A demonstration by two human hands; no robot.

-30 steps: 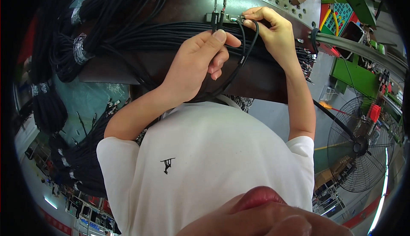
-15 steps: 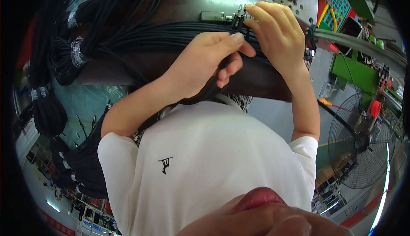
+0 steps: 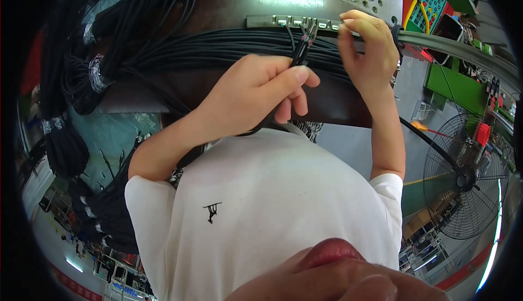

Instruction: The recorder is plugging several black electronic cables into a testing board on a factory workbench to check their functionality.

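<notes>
The left hand (image 3: pixel 256 96) is near the middle of the frame. It is closed around a few thin black cables (image 3: pixel 298 56). The thumb and the first finger pinch them, and the cables stick up from the hand toward the top of the frame. Their small plug ends (image 3: pixel 308 30) are just below a long grey metal strip (image 3: pixel 283 22) with a row of little slots.

The right hand (image 3: pixel 369 47) is in the upper right of the frame. Its fingers are curled and pressed together at the right end of that strip. It seems to pinch something tiny there, but you cannot tell what it is.

Behind both hands runs a thick band of many black cables (image 3: pixel 218 47), lying side by side across a brown curved machine body (image 3: pixel 229 1). More black cable bundles (image 3: pixel 87 77) with tape around them hang in the upper left.

A white shirt (image 3: pixel 261 214) fills the lower middle. A big black fan (image 3: pixel 468 178) stands at the right.
</notes>
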